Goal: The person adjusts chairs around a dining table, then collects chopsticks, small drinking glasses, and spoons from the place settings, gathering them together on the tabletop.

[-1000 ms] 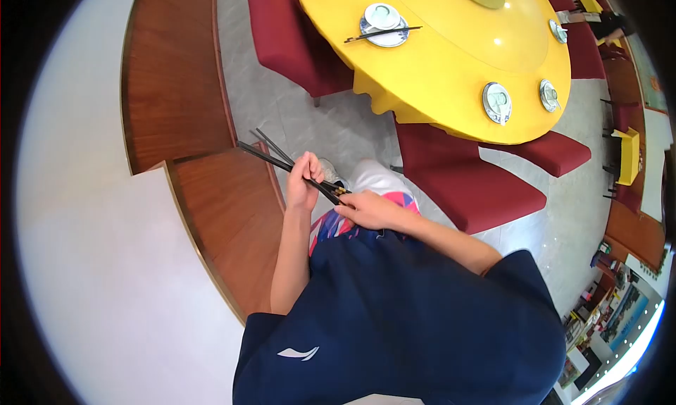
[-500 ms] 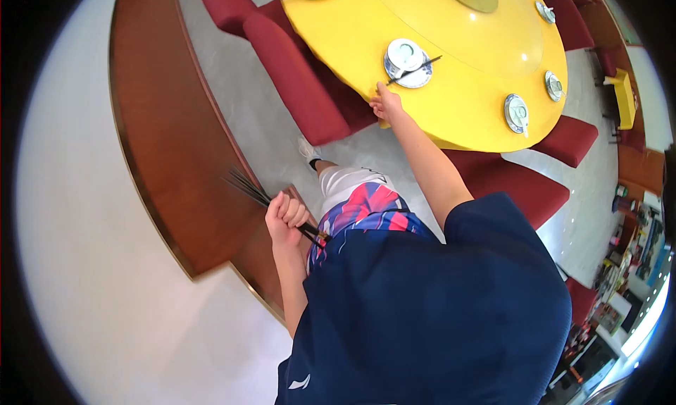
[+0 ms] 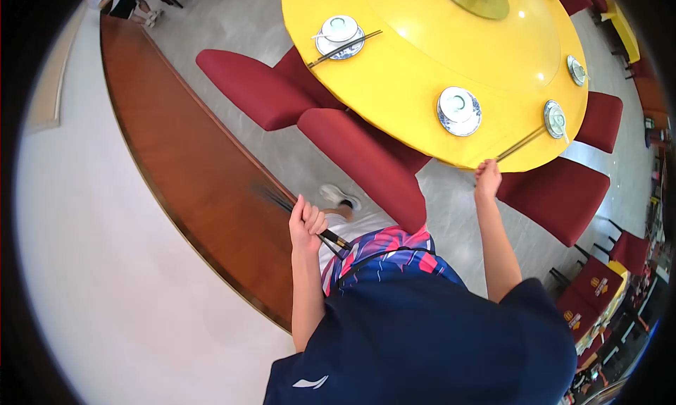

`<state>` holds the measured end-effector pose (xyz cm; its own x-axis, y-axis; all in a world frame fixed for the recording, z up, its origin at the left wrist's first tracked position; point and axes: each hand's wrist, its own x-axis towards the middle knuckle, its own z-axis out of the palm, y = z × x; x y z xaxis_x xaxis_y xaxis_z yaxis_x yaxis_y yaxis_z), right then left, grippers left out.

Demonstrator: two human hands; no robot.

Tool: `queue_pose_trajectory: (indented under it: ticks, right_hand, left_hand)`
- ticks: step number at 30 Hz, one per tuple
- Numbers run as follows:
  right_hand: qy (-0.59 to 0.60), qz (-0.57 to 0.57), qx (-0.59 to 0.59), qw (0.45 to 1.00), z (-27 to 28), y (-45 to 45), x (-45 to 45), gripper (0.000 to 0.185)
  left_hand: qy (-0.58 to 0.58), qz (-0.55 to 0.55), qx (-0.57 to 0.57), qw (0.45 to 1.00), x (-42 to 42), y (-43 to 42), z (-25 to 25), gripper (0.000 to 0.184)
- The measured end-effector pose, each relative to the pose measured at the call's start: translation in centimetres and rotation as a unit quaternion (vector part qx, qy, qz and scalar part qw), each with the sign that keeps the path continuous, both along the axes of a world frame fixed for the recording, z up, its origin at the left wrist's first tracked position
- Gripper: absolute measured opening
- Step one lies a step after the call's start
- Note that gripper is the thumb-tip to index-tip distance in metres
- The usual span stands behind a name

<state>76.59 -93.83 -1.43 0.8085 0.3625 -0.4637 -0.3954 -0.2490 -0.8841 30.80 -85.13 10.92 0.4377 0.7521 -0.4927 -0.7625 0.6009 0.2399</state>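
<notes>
Just off centre towards eight o'clock, the left hand (image 3: 308,225) was closed around a bundle of chopsticks (image 3: 335,238). At six o'clock, the shirt (image 3: 401,334) carried a white logo (image 3: 310,382). At two o'clock, the plate (image 3: 468,127) had lost the chopsticks crossing it half a second before. At three o'clock, apart, the right hand (image 3: 488,179) gripped a chopstick pair (image 3: 521,143) at the edge of the table (image 3: 394,67). At four o'clock, chair backs (image 3: 588,292) bore yellow marks (image 3: 598,285), too small for reading.

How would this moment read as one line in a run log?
left hand: holds chopstick bundle | right hand: holds chopstick pair at yellow table edge | far tips: near stacked dishes
</notes>
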Motion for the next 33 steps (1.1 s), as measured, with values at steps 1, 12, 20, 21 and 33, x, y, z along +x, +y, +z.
queue_pose_trajectory:
  ticks: [1, 12, 20, 21, 33]
  right_hand:
    - [-0.050, 0.011, 0.018, 0.999, 3.2, 0.2, -0.9, 0.027]
    - [-0.009, 0.601, 0.047, 0.798, 19.2, 16.1, -36.6, 0.028]
    - [0.094, 0.765, -0.034, 0.636, 19.2, 31.5, -44.1, 0.049]
    - [0.061, 0.725, -0.060, 0.683, 16.8, 33.8, -43.5, 0.051]
    - [0.269, 0.104, -0.135, 0.948, -6.1, 47.5, -30.8, 0.062]
  left_hand:
    - [0.001, -0.007, -0.005, 1.000, 0.1, 1.7, 0.3, 0.051]
    - [-0.022, -0.169, 0.151, 0.974, -6.7, 19.7, 0.1, 0.077]
    - [0.160, -0.057, 0.115, 0.979, -19.3, 30.0, 2.4, 0.046]
    - [0.143, -0.022, 0.101, 0.984, -20.6, 30.7, 2.6, 0.046]
    - [0.016, -0.094, 0.041, 0.995, -30.9, 48.1, -0.4, 0.044]
